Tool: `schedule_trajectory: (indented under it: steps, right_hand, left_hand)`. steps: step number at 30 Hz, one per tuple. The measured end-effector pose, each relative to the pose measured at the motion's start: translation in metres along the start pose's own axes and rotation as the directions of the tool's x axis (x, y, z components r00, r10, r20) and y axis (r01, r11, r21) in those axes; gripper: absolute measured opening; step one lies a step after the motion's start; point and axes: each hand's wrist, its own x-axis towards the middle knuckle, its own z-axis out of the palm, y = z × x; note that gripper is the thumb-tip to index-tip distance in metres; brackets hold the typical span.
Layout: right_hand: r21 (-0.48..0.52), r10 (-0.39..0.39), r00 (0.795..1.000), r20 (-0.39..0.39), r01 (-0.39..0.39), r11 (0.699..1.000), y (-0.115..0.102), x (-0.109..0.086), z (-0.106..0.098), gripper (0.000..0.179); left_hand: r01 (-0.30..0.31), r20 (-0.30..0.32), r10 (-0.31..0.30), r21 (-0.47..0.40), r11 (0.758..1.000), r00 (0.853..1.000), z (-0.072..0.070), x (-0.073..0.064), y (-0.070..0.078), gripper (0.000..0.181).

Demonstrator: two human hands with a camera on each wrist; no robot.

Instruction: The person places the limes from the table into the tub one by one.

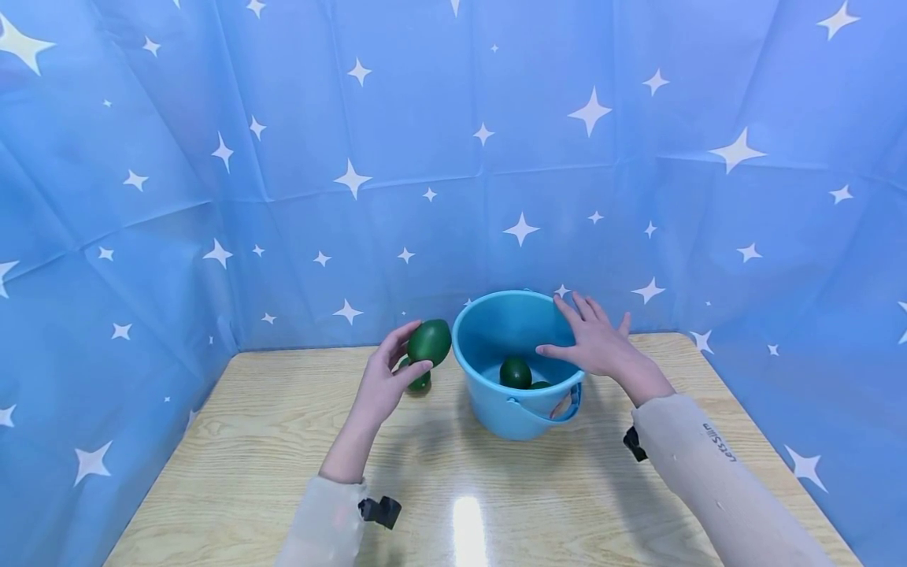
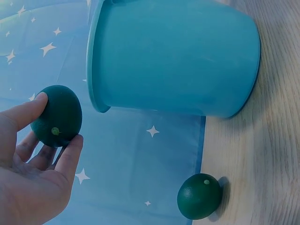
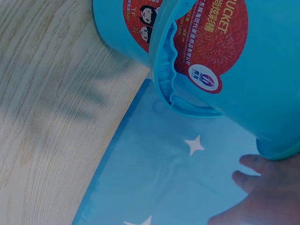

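My left hand (image 1: 386,374) pinches a dark green avocado (image 1: 429,342) between thumb and fingers, just outside the left rim of a blue bucket (image 1: 506,413). In the left wrist view, a pale stem spot shows on the held avocado (image 2: 58,115). Behind that hand, another avocado (image 1: 420,381) lies on the table; the left wrist view shows this loose avocado (image 2: 200,197) near the bucket. Two avocados, one plainly visible (image 1: 515,372) and one mostly hidden, lie inside the bucket. At the bucket's right rim, my right hand (image 1: 598,342) has its fingers spread; whether it touches the rim I cannot tell.
The bucket stands upright on a wood-grain table (image 1: 283,441), its handle (image 1: 549,416) hanging down its front. A red label (image 3: 211,42) is on the bucket's side. Blue cloth with white stars (image 1: 397,220) surrounds the table at the back and sides.
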Motion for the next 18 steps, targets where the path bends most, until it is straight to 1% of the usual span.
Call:
schedule_trajectory:
  steps: [6,18]
  right_hand:
    - [-0.001,0.002,1.000,0.002,-0.002,1.000,0.0001,0.0000,0.0000,0.103]
    - [-0.001,0.004,1.000,0.004,-0.004,1.000,0.0009,0.0006,0.0010,0.103]
  left_hand:
    - [-0.026,0.010,0.025,0.001,1.000,1.000,0.0007,0.0019,0.0026,0.058]
    - [-0.024,0.009,0.024,0.003,1.000,1.000,0.0026,0.0055,0.0102,0.056]
